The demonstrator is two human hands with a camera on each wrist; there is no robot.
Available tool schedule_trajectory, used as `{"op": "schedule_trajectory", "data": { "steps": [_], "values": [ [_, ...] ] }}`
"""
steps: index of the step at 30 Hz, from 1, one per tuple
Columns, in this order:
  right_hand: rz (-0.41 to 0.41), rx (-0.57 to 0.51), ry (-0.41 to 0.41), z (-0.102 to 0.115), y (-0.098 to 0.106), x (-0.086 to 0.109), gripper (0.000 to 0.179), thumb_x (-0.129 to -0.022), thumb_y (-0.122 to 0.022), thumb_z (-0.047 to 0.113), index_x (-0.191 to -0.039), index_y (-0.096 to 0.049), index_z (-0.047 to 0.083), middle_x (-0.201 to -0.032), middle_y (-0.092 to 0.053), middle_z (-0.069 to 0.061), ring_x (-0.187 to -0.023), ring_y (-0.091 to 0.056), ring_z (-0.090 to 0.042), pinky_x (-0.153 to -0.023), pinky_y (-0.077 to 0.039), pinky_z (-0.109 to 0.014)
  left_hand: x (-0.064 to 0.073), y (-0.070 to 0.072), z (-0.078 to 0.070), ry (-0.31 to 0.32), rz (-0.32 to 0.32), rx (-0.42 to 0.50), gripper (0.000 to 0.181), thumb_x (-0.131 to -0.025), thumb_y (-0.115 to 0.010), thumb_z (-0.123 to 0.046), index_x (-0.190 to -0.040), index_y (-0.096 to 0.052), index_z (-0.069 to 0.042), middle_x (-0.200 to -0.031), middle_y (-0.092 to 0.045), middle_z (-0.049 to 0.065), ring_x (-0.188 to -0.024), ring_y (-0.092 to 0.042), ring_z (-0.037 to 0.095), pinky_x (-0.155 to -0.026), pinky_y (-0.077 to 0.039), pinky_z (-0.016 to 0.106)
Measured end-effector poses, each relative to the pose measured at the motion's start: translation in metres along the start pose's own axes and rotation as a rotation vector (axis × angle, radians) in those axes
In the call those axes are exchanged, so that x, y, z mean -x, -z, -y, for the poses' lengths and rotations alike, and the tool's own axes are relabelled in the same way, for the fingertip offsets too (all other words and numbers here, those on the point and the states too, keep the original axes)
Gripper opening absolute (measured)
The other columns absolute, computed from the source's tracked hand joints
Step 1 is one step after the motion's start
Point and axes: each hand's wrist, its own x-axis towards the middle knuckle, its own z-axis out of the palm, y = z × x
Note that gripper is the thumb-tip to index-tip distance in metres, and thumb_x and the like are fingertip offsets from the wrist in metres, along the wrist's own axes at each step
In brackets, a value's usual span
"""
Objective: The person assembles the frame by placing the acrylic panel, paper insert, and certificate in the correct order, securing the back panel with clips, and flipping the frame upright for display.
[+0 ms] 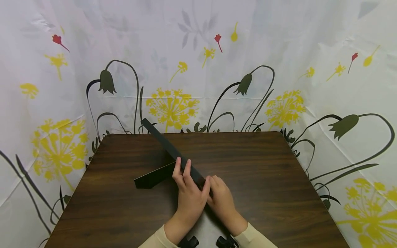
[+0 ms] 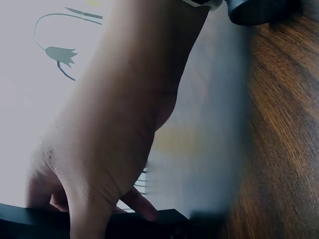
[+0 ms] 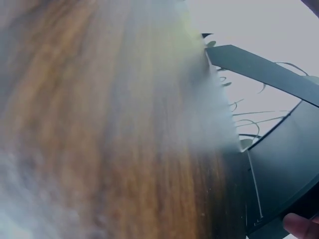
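A black object made of flat panels stands on the table, its long narrow edge (image 1: 164,142) running diagonally from far left toward me. A shorter black panel (image 1: 153,176) juts out from it to the left. My left hand (image 1: 190,198) grips the long edge near its close end, two fingers laid over the top. Right beside it, my right hand (image 1: 222,198) holds the same end, thumbs close together. In the left wrist view, fingers hook over the dark edge (image 2: 142,228). The right wrist view shows a broad panel face (image 3: 286,149) with a fingertip (image 3: 298,225) at its lower edge.
The dark wood-grain table (image 1: 263,172) reflects light near its front edge. Behind and beside it hangs a white curtain (image 1: 198,69) printed with flowers. Two small black devices (image 1: 227,241) sit by the wrists at the bottom of the head view.
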Motion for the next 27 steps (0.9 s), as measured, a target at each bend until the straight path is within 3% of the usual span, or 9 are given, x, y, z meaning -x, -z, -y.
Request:
{"op": "schedule_trajectory", "data": {
  "steps": [11, 15, 19, 23, 27],
  "values": [
    [0.056, -0.051, 0.007, -0.002, 0.0, 0.003, 0.029, -0.09, -0.087, 0.013, -0.107, -0.063, 0.011, -0.095, -0.058, 0.002, -0.081, -0.051, -0.01, -0.072, -0.049, -0.026, 0.0, 0.007, 0.006, 0.02, -0.005, 0.05, 0.095, -0.087, -0.087, -0.005, -0.165, -0.032, -0.003, -0.172, -0.01, 0.03, -0.147, -0.046, 0.049, -0.106, -0.053, 0.054],
    [0.081, -0.073, 0.009, -0.003, -0.001, 0.004, 0.031, -0.09, -0.088, 0.014, -0.11, -0.064, 0.012, -0.101, -0.061, 0.004, -0.086, -0.056, -0.009, -0.076, -0.052, -0.026, 0.0, 0.012, 0.007, 0.035, -0.027, 0.042, 0.095, -0.084, -0.09, -0.005, -0.164, -0.039, -0.006, -0.17, -0.011, 0.031, -0.125, -0.054, 0.036, -0.097, -0.054, 0.044],
    [0.09, -0.085, 0.015, -0.003, -0.003, 0.004, 0.035, -0.089, -0.09, 0.015, -0.112, -0.064, 0.012, -0.1, -0.061, 0.004, -0.086, -0.055, -0.008, -0.076, -0.052, -0.025, 0.0, 0.017, 0.007, 0.064, -0.034, 0.024, 0.097, -0.081, -0.094, -0.006, -0.164, -0.044, -0.01, -0.167, -0.013, 0.032, -0.106, -0.047, 0.025, -0.084, -0.056, 0.039],
    [0.095, -0.101, 0.022, -0.003, -0.004, 0.004, 0.039, -0.088, -0.093, 0.017, -0.113, -0.064, 0.012, -0.1, -0.062, 0.003, -0.087, -0.055, -0.008, -0.076, -0.051, -0.024, 0.0, 0.021, 0.007, 0.087, -0.027, 0.025, 0.101, -0.081, -0.095, -0.006, -0.166, -0.042, -0.01, -0.156, -0.021, 0.031, -0.109, -0.044, 0.023, -0.086, -0.053, 0.035],
    [0.106, -0.126, 0.022, -0.003, -0.007, 0.006, 0.038, -0.089, -0.092, 0.018, -0.114, -0.065, 0.013, -0.101, -0.065, -0.001, -0.089, -0.059, -0.011, -0.078, -0.053, -0.026, 0.001, 0.024, 0.008, 0.066, -0.031, 0.031, 0.104, -0.082, -0.095, -0.005, -0.168, -0.037, -0.007, -0.139, -0.03, 0.03, -0.112, -0.042, 0.027, -0.094, -0.044, 0.029]
  ]
}}
